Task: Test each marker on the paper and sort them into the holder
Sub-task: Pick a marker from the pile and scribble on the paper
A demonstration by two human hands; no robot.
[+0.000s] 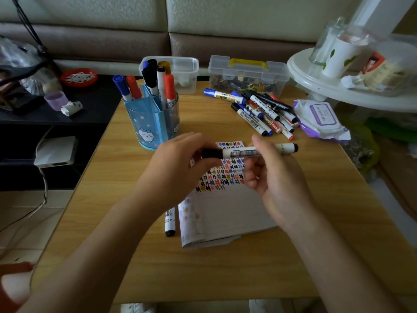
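A: Fingers [189,140] of the left hand [178,163]?
B: Pinching the black cap of a white plastic marker [248,152]; the right hand [273,177] grips its barrel.
A: Where?
B: Above the scribbled white paper pad [228,211], middle of the wooden tabletop [112,222].

Dim, soft daylight (edges warped, corners blurred)

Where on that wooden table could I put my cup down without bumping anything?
Bare wood shows along the near edge of the table, in front of the paper pad, and between the blue holder and the loose marker pile. Crowded: the far right corner, with that pile and the wipes pack.
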